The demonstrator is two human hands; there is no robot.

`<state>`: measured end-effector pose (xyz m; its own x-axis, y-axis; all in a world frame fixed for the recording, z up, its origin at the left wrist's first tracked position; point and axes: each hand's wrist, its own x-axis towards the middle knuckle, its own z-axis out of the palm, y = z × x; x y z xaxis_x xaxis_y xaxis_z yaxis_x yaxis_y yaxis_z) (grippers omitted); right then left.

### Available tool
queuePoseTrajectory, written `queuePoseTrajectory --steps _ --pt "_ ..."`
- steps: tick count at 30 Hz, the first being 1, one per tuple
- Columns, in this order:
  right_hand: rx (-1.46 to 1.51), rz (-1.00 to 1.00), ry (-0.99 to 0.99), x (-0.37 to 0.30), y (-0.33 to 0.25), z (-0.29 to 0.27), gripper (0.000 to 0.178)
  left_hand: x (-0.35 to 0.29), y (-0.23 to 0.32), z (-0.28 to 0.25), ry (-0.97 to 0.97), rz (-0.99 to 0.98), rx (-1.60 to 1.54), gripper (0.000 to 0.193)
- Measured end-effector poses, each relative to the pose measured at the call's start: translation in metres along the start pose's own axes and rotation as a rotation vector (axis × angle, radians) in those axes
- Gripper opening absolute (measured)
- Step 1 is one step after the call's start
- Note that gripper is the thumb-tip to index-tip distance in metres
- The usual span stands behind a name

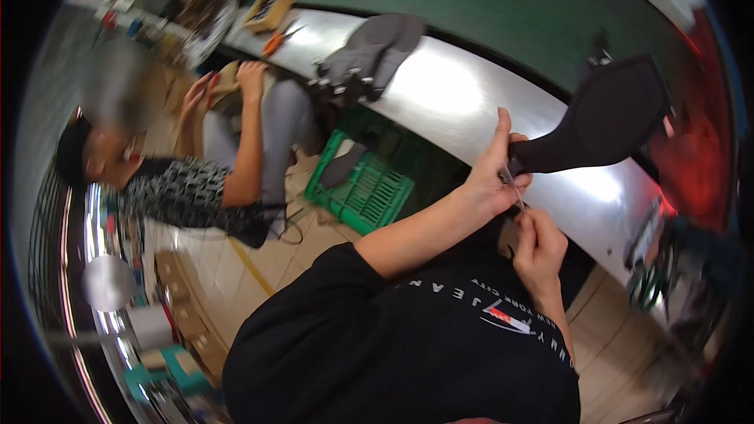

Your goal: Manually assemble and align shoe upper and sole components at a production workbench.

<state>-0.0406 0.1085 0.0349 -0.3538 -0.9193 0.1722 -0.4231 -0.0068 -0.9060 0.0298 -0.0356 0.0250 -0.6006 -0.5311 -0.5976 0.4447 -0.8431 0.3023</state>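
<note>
My left hand (491,177) is closed round the narrow end of a dark shoe sole (601,118), its thumb pointing up. The sole's broad end reaches out to the right over the metal bench, its patterned face showing. Just below, my right hand (540,247) pinches a thin strip (516,192) that runs up to the left palm. Whether this strip is a strap or a tool I cannot tell. A pile of dark grey sandals or soles (377,51) with shiny metal bits lies on the bench to the left.
The shiny metal bench edge (448,82) borders a green belt surface (471,0). Orange-handled scissors (275,42) and a small wooden box (269,11) lie farther left. Below the bench, a green crate (365,192) holds a dark sole. A co-worker (196,180) sits at the left, hands busy.
</note>
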Motion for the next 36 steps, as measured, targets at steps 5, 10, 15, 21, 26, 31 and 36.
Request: queuePoseTrajectory --steps 5,10,15,21,26,31,36 --pt "0.008 -0.119 -0.126 -0.001 -0.004 0.014 0.007 -0.013 0.106 -0.035 0.175 0.5 -0.166 0.057" --pt "0.057 0.064 -0.061 0.009 0.014 0.005 0.015 -0.028 0.261 -0.091 0.006 0.877 -0.029 0.022" --pt "0.087 0.156 -0.085 0.009 0.023 0.004 0.014 -0.03 0.321 -0.146 0.528 1.015 0.511 0.034" --pt "-0.046 0.21 -0.001 0.003 0.046 -0.01 0.015 -0.126 0.243 -0.144 0.718 1.27 1.025 0.033" --pt "0.006 0.213 0.024 0.007 0.059 -0.023 0.015 -0.231 0.181 -0.29 0.654 -0.007 1.335 0.04" --pt "-0.046 0.217 -0.011 0.015 0.059 -0.015 0.013 -0.207 0.129 -0.355 0.855 -0.419 1.67 0.039" --pt "-0.104 0.188 0.192 0.02 0.048 -0.04 0.015 -0.133 0.145 -0.191 0.207 -0.062 1.74 0.034"
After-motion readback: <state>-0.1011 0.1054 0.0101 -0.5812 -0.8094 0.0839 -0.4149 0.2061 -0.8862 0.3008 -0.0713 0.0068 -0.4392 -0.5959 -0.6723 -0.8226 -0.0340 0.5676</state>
